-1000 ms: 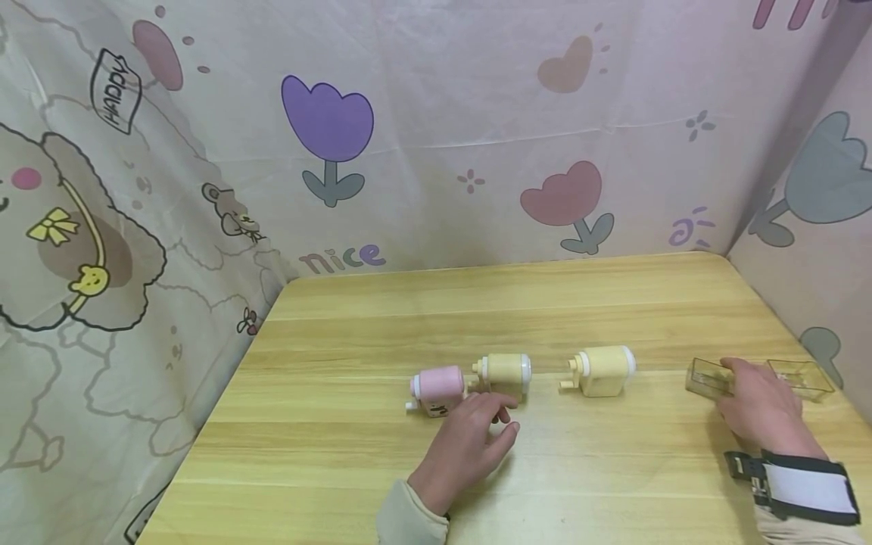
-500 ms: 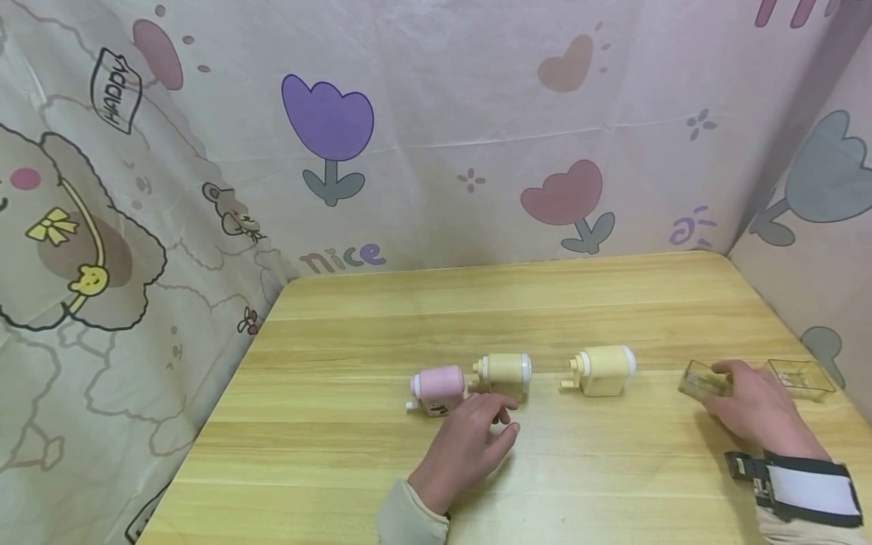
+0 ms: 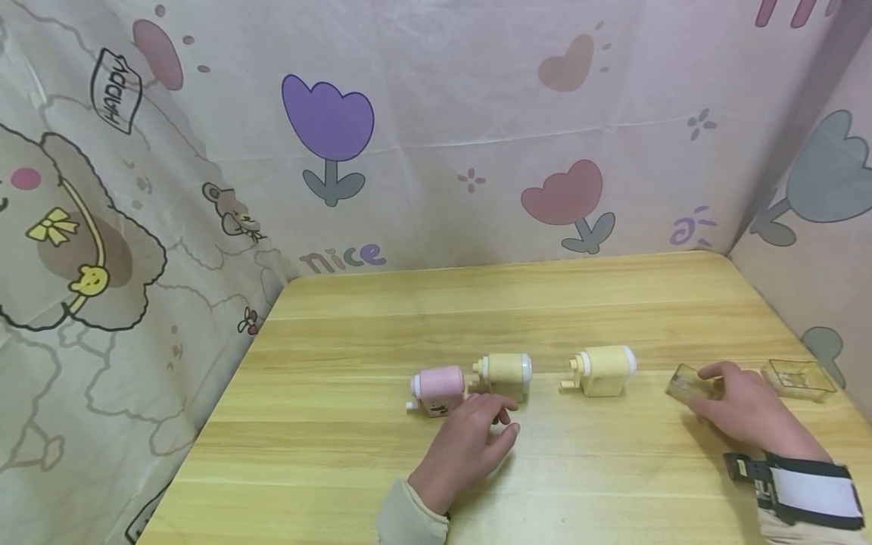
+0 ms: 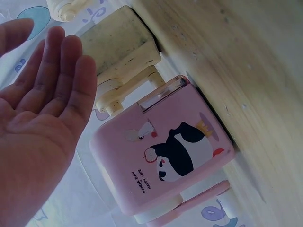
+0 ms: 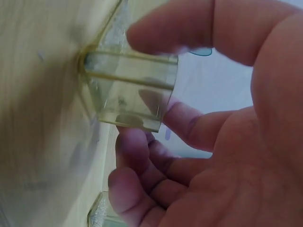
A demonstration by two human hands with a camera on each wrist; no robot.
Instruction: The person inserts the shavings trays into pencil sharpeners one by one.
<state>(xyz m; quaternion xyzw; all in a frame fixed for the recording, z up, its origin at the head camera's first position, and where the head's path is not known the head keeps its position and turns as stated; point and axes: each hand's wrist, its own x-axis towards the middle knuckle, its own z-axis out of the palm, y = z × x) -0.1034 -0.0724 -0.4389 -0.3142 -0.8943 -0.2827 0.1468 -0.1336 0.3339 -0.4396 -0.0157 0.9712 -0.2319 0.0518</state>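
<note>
In the head view, my right hand [image 3: 749, 409] holds a clear yellowish plastic drawer [image 3: 685, 384] by its sides. Up close, in the right wrist view, the thumb is on one side of this drawer [image 5: 128, 90] and the fingers on the other, with its edge low at the tabletop. My left hand [image 3: 466, 443] lies relaxed, palm sideways, in front of a pink crank pencil sharpener [image 3: 439, 386] and a yellow one [image 3: 506, 372]. The left wrist view shows a panda print on the pink sharpener [image 4: 165, 151], beside loosely bent fingers that grip nothing.
Another yellow crank sharpener [image 3: 606, 371] stands between the two hands. A second clear drawer [image 3: 800, 378] lies by the table's right edge, just beyond my right hand. Printed cloth [image 3: 436, 151] hangs behind and along both sides of the wooden table [image 3: 341, 454].
My right hand has shifted the clear drawer a little to the left and turned it, widening its distance from the second drawer. The left hand and the sharpeners have stayed put.
</note>
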